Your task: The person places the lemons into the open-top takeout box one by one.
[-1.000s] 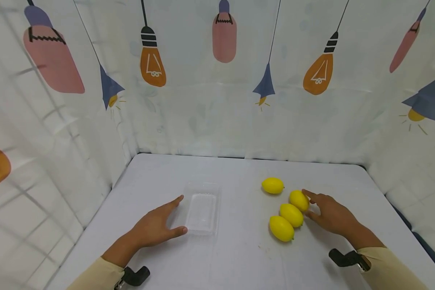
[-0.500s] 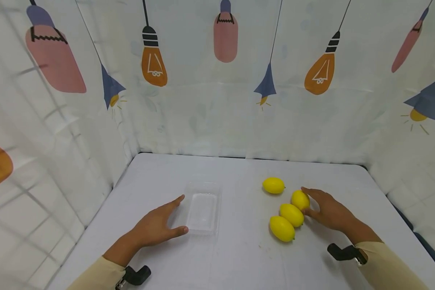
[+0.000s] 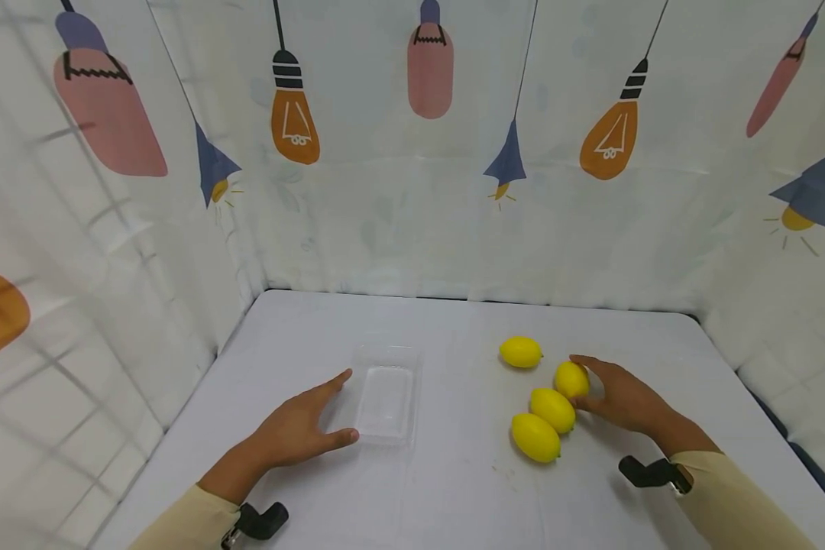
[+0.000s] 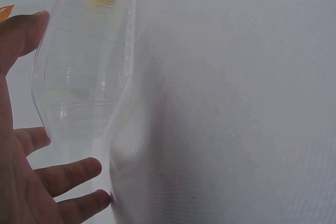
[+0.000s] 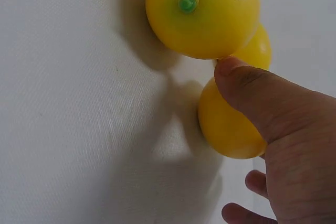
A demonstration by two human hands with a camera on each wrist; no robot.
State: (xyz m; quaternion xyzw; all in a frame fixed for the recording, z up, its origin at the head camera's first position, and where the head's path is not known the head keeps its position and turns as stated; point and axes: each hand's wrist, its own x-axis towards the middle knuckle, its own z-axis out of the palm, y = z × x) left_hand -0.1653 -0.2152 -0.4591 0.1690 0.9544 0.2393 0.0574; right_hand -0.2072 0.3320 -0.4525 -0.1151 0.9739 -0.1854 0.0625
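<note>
A clear plastic container (image 3: 386, 397) lies on the table left of centre. My left hand (image 3: 296, 428) is beside its left side, fingers and thumb spread; in the left wrist view the fingertips (image 4: 39, 22) are right at the rim of the container (image 4: 86, 66). On the right, my right hand (image 3: 622, 397) pinches a yellow lemon (image 3: 567, 377) between thumb and fingers. Two more lemons lie in a row toward me, a middle lemon (image 3: 552, 410) and a near lemon (image 3: 535, 438). In the right wrist view the thumb (image 5: 247, 85) overlaps the held lemon (image 5: 228, 124); the gripping fingers are mostly hidden.
A separate lemon (image 3: 520, 352) sits farther back, left of the held one. The white-covered table (image 3: 454, 489) ends at a white curtain (image 3: 385, 229) printed with lamps, which also hangs along both sides.
My right thumb and fingers have closed round the farthest lemon of the row, which has shifted slightly to the right. My left hand stays beside the container.
</note>
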